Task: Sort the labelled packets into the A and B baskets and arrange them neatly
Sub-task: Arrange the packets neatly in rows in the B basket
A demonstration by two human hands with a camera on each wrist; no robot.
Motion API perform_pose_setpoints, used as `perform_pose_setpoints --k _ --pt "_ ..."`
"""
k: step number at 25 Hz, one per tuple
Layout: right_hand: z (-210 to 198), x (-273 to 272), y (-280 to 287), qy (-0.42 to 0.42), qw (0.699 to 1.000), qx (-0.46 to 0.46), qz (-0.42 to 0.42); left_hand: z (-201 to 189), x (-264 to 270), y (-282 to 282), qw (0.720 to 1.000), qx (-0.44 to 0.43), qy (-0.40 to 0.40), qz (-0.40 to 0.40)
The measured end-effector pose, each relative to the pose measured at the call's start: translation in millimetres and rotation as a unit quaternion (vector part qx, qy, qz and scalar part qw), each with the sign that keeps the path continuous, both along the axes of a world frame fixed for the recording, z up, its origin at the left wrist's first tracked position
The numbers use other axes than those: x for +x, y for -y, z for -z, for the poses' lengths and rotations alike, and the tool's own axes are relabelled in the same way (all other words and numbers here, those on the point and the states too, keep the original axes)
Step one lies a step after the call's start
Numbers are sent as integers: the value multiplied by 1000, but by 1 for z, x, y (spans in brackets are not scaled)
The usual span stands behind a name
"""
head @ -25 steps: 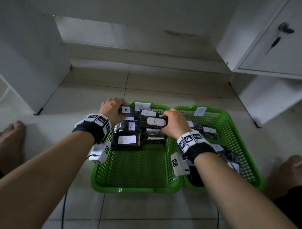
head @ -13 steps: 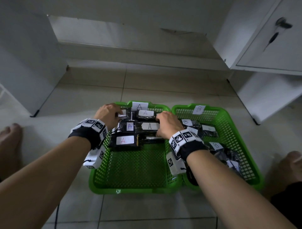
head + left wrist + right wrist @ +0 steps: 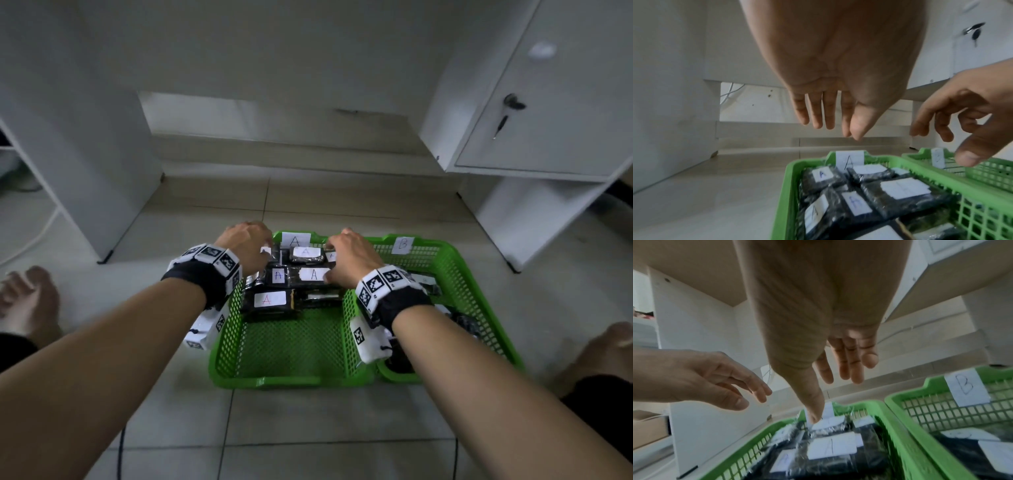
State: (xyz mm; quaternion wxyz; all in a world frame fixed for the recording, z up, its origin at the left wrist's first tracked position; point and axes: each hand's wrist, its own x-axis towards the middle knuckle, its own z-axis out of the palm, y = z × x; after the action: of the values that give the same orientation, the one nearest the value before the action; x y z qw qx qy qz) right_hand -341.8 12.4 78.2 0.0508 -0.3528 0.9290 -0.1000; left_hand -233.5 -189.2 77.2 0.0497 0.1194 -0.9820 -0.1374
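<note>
Two green mesh baskets sit side by side on the tiled floor: basket A (image 3: 267, 381) on the left, basket B (image 3: 435, 241) on the right. Black packets with white A labels (image 3: 267, 299) (image 3: 313, 274) (image 3: 306, 253) lie in rows at the far end of basket A (image 3: 789, 186). Packets in basket B (image 3: 424, 281) are mostly hidden behind my right wrist. My left hand (image 3: 248, 241) hovers over the far left corner of basket A, fingers (image 3: 818, 120) straight, holding nothing. My right hand (image 3: 349, 255) hovers over the far right packets, fingers spread; its thumb (image 3: 813, 415) points down at a label.
White cabinets stand at the left (image 3: 85, 154) and right (image 3: 548, 120), the right one with a key in its door. Bare feet rest on the floor at the left (image 3: 30, 301) and right (image 3: 603, 353) edges. The near half of basket A shows bare mesh (image 3: 291, 346).
Both hands have moved to the far end of basket A and lifted off the packets, their fingers now straightened. The packets lie pushed closer together toward the back wall.
</note>
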Motion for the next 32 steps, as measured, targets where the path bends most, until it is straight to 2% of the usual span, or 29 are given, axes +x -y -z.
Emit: perform_pose_setpoints --k 3,7,13,18,24,27,29,32 --pt "-36 14 -26 -5 1000 2 29 -30 13 -21 1000 9 2 -24" --pt "-59 6 -66 26 992 -2 123 -38 19 -52 999 11 28 -21" --pt "-56 -11 -111 80 980 -49 176 -42 2 -123 998 -29 32 45" --pt "-49 -24 -107 100 982 -56 149 -47 -23 -158 994 -12 10 107" --pt "-14 -87 -109 97 983 -3 156 -16 -76 -161 996 17 35 80" --pt "-5 -139 -85 153 980 61 108 8 -126 -154 994 35 67 73" --pt "4 -176 -71 226 970 48 70 18 -163 -150 996 38 68 52" --pt "27 -205 -70 237 968 71 32 29 -206 -163 994 -32 102 30"
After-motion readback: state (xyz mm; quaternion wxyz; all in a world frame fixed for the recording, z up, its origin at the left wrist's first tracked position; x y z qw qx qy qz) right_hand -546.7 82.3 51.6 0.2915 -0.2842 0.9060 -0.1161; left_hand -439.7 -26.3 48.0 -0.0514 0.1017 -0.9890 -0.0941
